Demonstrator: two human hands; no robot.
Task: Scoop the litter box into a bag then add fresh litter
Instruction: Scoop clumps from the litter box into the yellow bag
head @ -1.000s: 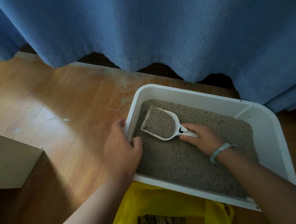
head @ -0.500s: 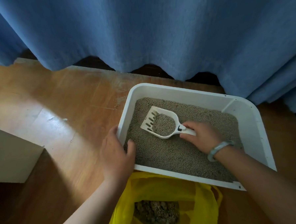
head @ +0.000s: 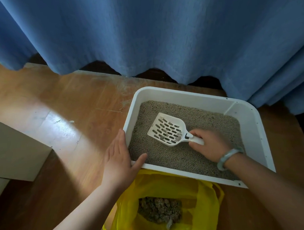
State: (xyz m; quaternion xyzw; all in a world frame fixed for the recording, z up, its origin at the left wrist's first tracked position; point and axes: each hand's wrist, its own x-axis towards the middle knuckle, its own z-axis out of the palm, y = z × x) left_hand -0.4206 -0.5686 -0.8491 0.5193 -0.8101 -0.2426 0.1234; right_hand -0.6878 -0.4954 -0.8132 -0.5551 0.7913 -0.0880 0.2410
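A white litter box (head: 181, 94) filled with grey litter (head: 176, 154) sits on the wooden floor. My right hand (head: 211, 145) grips the handle of a white slotted scoop (head: 166, 130), whose blade is nearly bare above the litter. Fingers straight, my left hand (head: 119, 160) lies flat against the box's left wall, with the thumb over the near rim. A yellow plastic bag (head: 205, 208) stands open just in front of the box, with a clump of dark soiled litter (head: 159, 209) inside.
A blue curtain (head: 152, 32) hangs right behind the box. A beige box-like piece (head: 14, 150) stands on the floor at the left. Bare wooden floor (head: 59, 105) stretches to the left of the litter box.
The litter that filled the scoop has sifted through its slots, leaving the blade almost bare. My left hand has uncurled from gripping the box's corner to lying flat against its wall.
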